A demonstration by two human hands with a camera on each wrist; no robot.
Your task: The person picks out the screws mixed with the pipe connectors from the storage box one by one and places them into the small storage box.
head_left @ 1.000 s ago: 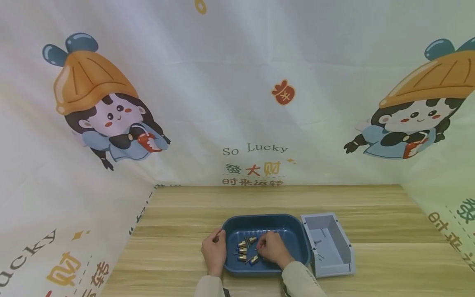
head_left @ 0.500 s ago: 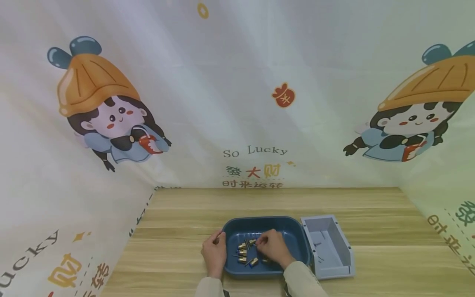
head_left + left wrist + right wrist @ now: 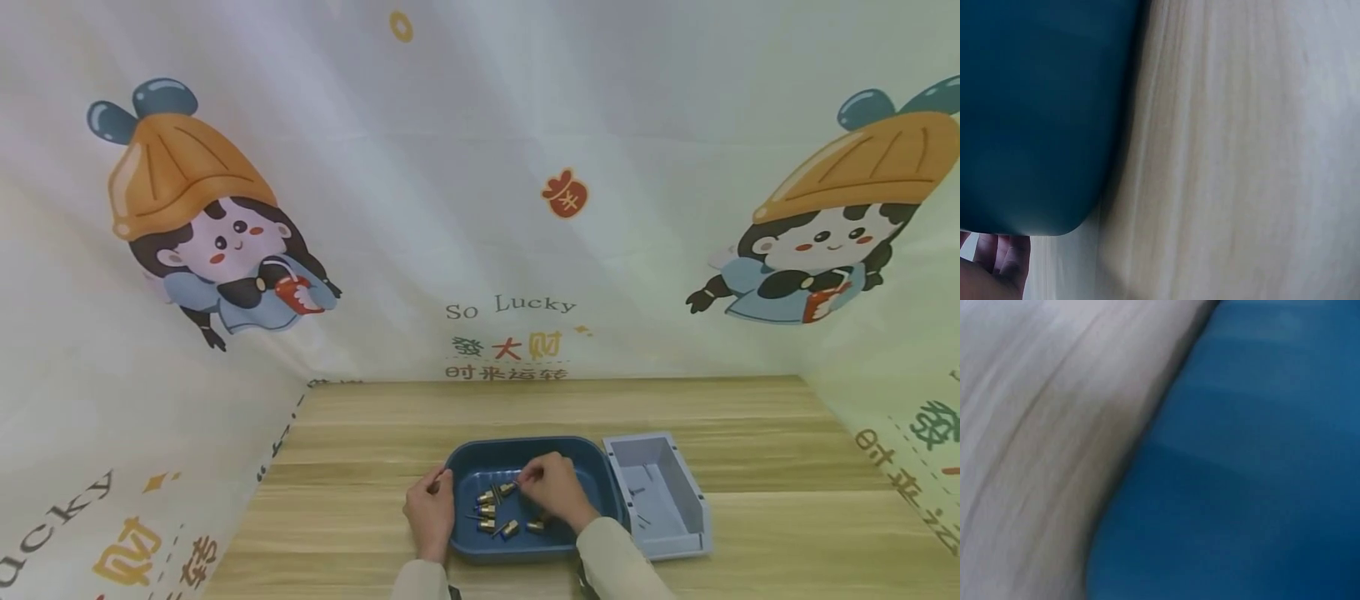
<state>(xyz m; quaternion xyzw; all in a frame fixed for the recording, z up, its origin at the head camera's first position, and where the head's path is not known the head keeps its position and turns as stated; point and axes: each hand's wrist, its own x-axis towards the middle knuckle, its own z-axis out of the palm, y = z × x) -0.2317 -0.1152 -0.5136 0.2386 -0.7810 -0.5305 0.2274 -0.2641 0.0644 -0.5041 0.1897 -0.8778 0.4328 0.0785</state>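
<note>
In the head view a dark blue plastic tray point(image 3: 540, 546) rests on the table. My left hand point(image 3: 431, 515) grips its left rim; in the left wrist view the fingers point(image 3: 1015, 259) curl against the tray's edge. Several brass fittings, some with blue collars, lie inside, one fitting point(image 3: 510, 529) near the front, with thin dark metal pieces among them. My right hand point(image 3: 561, 493) reaches over the tray, thumb and forefinger pinched together beside a brass fitting point(image 3: 506, 489). The fingertips seem to hold a small thin metal piece, mostly hidden. Another fitting point(image 3: 536, 527) lies below this hand.
A grey open bin point(image 3: 672, 546) stands close against the tray's right side, holding several thin metal pieces. The wooden table point(image 3: 360, 433) reaches back to a printed cloth point(image 3: 375, 250), which hangs behind and on both sides.
My right hand has shifted slightly up and away inside the tray, uncovering more of the fitting beneath it. The left hand stays on the rim. The head view has tilted and turned a little.
</note>
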